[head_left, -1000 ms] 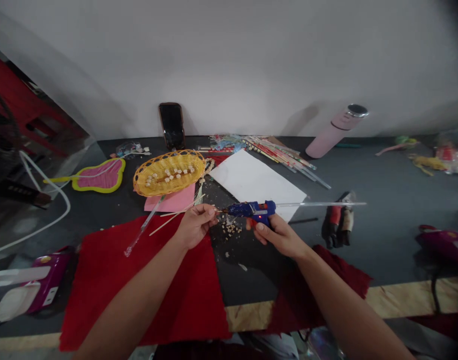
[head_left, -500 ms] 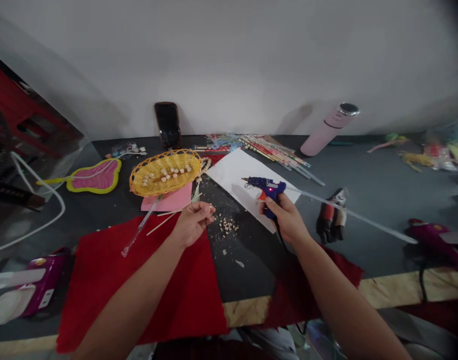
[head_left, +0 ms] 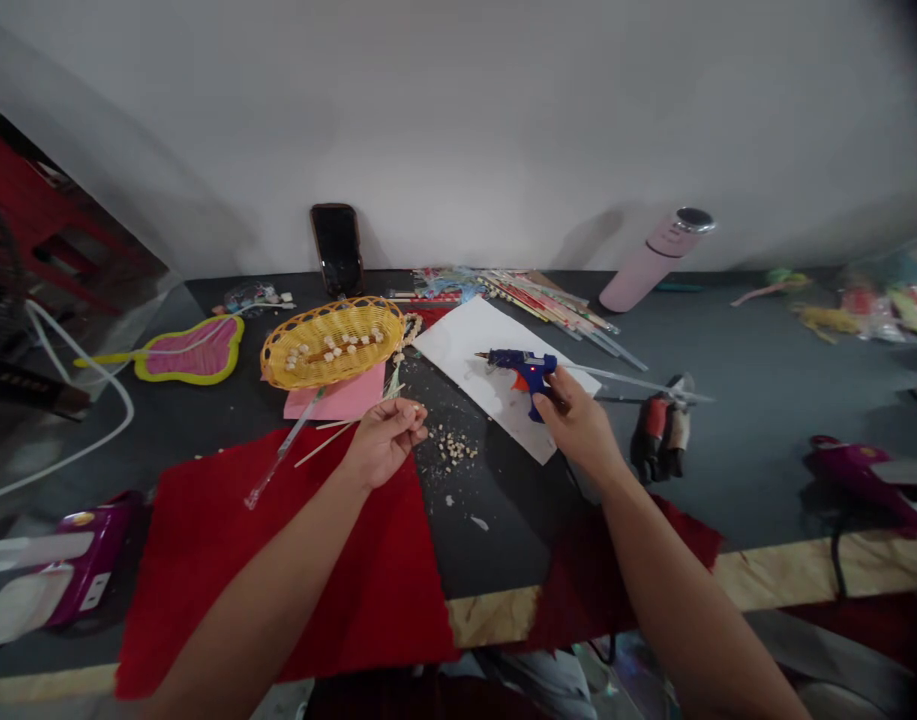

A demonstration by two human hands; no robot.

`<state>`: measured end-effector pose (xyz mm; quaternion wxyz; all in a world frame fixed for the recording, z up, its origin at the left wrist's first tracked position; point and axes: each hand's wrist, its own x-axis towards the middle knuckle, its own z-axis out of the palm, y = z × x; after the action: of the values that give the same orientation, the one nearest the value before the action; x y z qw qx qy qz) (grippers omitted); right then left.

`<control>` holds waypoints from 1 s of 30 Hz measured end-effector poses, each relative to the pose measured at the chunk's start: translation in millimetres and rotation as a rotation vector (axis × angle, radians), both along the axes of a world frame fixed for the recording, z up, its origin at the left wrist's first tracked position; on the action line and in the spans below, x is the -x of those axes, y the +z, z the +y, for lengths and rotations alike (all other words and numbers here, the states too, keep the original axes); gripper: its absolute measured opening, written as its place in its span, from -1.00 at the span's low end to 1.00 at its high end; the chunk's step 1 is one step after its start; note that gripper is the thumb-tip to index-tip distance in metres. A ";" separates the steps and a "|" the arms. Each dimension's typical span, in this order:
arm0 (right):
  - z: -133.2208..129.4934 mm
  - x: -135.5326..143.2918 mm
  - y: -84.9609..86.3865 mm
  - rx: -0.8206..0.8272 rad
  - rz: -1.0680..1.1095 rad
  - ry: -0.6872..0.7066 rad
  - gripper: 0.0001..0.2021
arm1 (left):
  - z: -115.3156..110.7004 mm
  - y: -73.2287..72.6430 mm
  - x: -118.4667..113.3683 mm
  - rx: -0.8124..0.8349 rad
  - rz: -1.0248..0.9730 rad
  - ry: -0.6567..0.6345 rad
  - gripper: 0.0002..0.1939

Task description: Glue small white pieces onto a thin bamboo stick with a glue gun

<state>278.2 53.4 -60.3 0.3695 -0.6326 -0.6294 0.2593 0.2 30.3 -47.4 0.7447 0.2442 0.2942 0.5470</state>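
My left hand (head_left: 379, 442) is closed in a pinch over the edge of the red cloth (head_left: 300, 580), with a tiny pale piece (head_left: 418, 407) at its fingertips. Just right of it, a scatter of small beige bits (head_left: 454, 446) lies on the dark table. A blue glue gun (head_left: 528, 368) with a lit red light is in my right hand (head_left: 584, 430), whose thumb and fingers are at its handle. The gun is over a white sheet of paper (head_left: 458, 345), nozzle pointing left. A long clear glue stick (head_left: 615, 377) sticks out of its back.
A yellow wicker basket (head_left: 278, 350) with small pale clusters sits on pink paper (head_left: 353, 397). Behind are a phone (head_left: 338, 250), patterned straws (head_left: 537, 300) and a pink bottle (head_left: 645, 268). Pliers (head_left: 660, 425) lie right; purple devices (head_left: 90, 570) are at both sides.
The glue gun has moved slightly left and levelled, and my right hand has shifted back along its handle. The glue stick swung upward. My left hand barely moved.
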 end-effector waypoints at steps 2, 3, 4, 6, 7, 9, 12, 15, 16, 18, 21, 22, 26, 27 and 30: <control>-2.0 -1.6 8.8 -0.027 -0.267 -0.086 -0.57 | 0.9 -1.4 0.0 -0.001 0.000 -0.002 -0.91; -3.8 0.1 16.1 -0.058 -0.352 -0.104 -0.63 | 1.3 -1.9 0.0 0.001 0.001 -0.001 -0.91; -6.2 3.8 24.6 -0.111 -0.415 -0.099 -0.68 | 1.6 -2.3 -0.1 0.004 0.003 0.001 -0.90; -11.4 17.0 41.9 -0.267 -0.449 -0.027 -0.74 | 2.1 -2.5 -0.2 0.011 0.008 0.002 -0.89; -13.7 26.1 49.2 -0.325 -0.433 0.065 -0.76 | 2.2 -2.4 -0.2 0.013 0.009 0.000 -0.89; -16.1 46.7 58.3 -0.396 -0.409 0.329 -0.78 | 2.2 -2.3 -0.1 0.016 0.008 -0.004 -0.88; -11.8 76.1 57.0 -0.362 -0.469 0.668 -0.79 | 2.0 -3.5 0.6 0.009 0.013 -0.004 -0.88; -1.5 94.3 46.9 -0.204 -0.578 0.820 -0.77 | 2.0 -5.7 1.9 -0.007 0.027 -0.018 -0.90; 1.5 97.2 43.7 -0.165 -0.598 0.826 -0.76 | 2.0 -6.0 2.2 -0.009 0.029 -0.024 -0.91; 4.7 98.3 38.5 -0.117 -0.614 0.815 -0.77 | 1.9 -5.4 2.4 -0.007 0.027 -0.028 -0.91; 2.1 91.7 33.1 -0.115 -0.573 0.796 -0.79 | 1.4 -2.2 1.7 0.012 0.022 -0.016 -0.90; -0.3 88.5 31.6 -0.125 -0.545 0.799 -0.80 | 1.2 -1.1 1.4 0.019 0.021 -0.010 -0.89; -10.1 78.8 26.5 -0.188 -0.450 0.778 -0.84 | 1.2 0.4 0.4 0.023 0.015 -0.021 -0.89; -11.9 78.2 25.9 -0.200 -0.443 0.768 -0.83 | 1.4 0.2 0.4 0.022 0.013 -0.025 -0.90; -15.2 80.8 25.4 -0.227 -0.453 0.777 -0.81 | 1.8 -0.7 0.4 0.017 0.011 -0.031 -0.90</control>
<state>197.4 38.3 -34.8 0.1649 -0.3459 -0.9092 0.1630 -0.3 32.1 -48.1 0.7534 0.2452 0.2994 0.5316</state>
